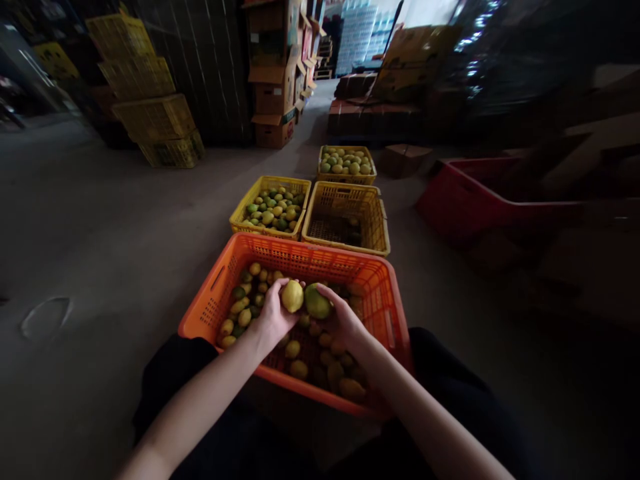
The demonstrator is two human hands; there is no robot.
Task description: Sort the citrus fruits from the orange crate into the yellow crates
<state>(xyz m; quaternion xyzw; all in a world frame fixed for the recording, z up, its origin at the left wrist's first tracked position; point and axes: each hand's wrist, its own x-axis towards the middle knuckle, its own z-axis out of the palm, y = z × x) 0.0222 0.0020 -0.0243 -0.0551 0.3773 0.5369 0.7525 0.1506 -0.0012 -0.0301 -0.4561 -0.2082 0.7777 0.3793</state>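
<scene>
My left hand (278,310) is closed round a yellow lemon (293,296). Beside it, my right hand (343,316) grips a larger green lemon (318,302). Both fruits are held side by side above a big orange plastic crate (395,293), which stands between my legs. Loose lemons (244,317), yellow and green, lie along the crate's left side. More lemons (336,373) rest at its near right, partly hidden under my right arm. Some of the crate's floor shows between them.
Just beyond stand a yellow crate (235,217) of green and yellow lemons and another yellow crate (385,233) with a few dark items. Farther off is a yellow crate (323,175) full of lemons. A red bin (450,200) sits right; stacked crates (150,117) and cardboard boxes (273,100) stand behind.
</scene>
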